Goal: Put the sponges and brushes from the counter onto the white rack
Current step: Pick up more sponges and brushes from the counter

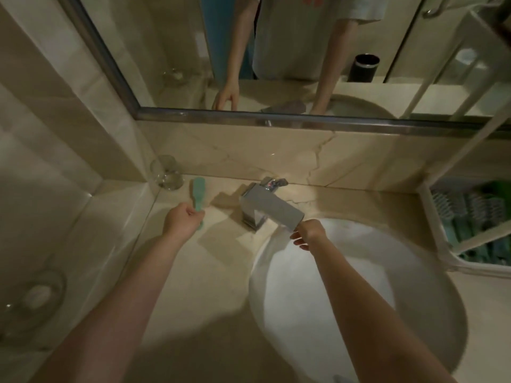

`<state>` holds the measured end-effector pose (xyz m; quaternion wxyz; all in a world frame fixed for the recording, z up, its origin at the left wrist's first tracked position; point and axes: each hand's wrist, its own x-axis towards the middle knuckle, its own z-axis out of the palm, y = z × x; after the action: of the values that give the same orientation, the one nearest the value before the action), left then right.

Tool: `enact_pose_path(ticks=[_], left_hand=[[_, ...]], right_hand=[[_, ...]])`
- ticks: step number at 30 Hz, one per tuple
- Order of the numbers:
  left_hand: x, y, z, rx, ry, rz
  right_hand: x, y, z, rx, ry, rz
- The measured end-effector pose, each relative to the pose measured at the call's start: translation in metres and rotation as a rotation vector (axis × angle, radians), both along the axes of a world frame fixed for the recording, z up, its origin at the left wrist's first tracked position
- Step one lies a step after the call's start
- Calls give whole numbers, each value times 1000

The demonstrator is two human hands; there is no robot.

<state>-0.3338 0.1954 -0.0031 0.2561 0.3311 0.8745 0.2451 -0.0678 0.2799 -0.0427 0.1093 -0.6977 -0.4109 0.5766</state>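
The brush (198, 192) is slim, flat, teal plastic with a rounded, paddle-like head. It is at the back left of the table (218, 261), with its head pointing toward the wall. The left hand (180, 221) grips it low on the handle with curled fingers, and a short stub of handle pokes out below the fist. Whether the brush lies on the stone or is just lifted off it cannot be told.

The table is glossy, beige, veined stone. Just behind the brush head, in the corner, stands a clear, round-bodied glass (166, 172). To the right of the brush is an open strip of stone, then a boxy chrome faucet (266, 210) with sharp square edges whose spout reaches over the sink (359, 294), a smooth white oval bowl set into the stone.

The right hand (309, 233) hangs over the near rim of the bowl, just beside the spout tip. Its fingers are loosely bent and hold nothing.

At the far right, beyond the sink, stands the white rack (427, 208), a frame of thin straight bars. Its lower tier holds green and pale ribbed items (470, 214), too blurred to identify. At the near left edge sits a shallow clear dish (36, 297) with a pale round piece in it.
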Motion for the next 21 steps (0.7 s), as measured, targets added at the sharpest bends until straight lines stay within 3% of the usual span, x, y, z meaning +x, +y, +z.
enact_pose_path(ticks=[7,21], left_hand=[[-28,10,-37,-222,44,32],[-12,35,-46,-294,72,-53]], right_hand=[[-12,2,-12,157,10,-109],[27,4,18,250,383,-440]])
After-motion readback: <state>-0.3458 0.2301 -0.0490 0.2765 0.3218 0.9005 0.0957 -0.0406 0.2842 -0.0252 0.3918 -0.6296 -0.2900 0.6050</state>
